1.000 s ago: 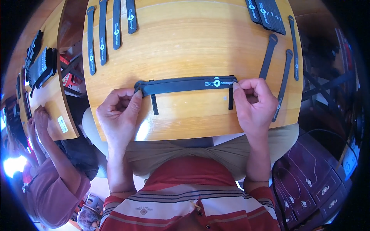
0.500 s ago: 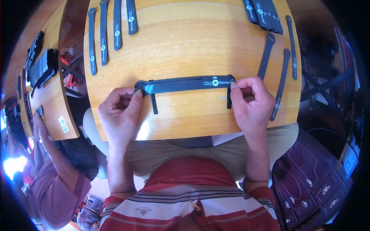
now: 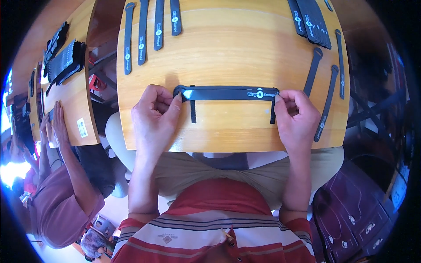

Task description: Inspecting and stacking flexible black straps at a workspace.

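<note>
A long black strap [image 3: 226,93] with a small round white mark lies flat across the wooden table [image 3: 228,48], stretched sideways between my hands. My left hand [image 3: 153,115] pinches its looped left end with thumb and fingers. My right hand [image 3: 297,117] pinches its right end. Two short black marks [image 3: 193,111] run from under the strap toward me, one near each end.
Three black straps [image 3: 142,33] lie at the table's far left, a stack of straps [image 3: 311,19] at the far right, and three single straps [image 3: 326,103] along the right edge. Another person [image 3: 61,175] sits at a neighbouring table [image 3: 72,114] to my left.
Both hands stay on the strap's ends. The strap has shifted slightly; the right hand moved a little inward along it.
</note>
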The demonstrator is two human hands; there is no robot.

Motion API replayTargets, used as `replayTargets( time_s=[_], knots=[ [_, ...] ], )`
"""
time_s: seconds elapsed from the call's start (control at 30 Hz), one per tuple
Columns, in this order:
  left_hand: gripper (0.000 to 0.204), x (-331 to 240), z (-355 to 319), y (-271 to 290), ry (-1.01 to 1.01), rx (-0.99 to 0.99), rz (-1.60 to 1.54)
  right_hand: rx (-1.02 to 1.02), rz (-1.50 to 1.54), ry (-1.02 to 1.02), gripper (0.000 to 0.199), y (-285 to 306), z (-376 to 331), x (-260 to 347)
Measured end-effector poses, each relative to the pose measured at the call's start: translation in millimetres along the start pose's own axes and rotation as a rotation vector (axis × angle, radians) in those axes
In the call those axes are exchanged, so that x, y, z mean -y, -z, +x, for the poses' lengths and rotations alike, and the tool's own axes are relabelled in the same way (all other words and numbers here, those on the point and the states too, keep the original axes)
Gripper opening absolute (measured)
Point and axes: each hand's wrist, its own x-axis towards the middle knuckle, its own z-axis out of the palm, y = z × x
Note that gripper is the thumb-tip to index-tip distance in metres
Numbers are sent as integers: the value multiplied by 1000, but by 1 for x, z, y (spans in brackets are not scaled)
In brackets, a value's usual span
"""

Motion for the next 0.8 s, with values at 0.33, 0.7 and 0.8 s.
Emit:
replayTargets(
  time_s=[0.33,0.7,0.8],
  knots=[
    [16,-1,-5,-2,-299,-26,202,-16,-105,141,8,-3,-1,1],
    [26,-11,-11,4,-668,-29,719,-32,-377,305,10,-2,-7,2],
    [30,-9,-12,5,-784,-16,803,9,-469,330,10,1,-13,12]
  ],
)
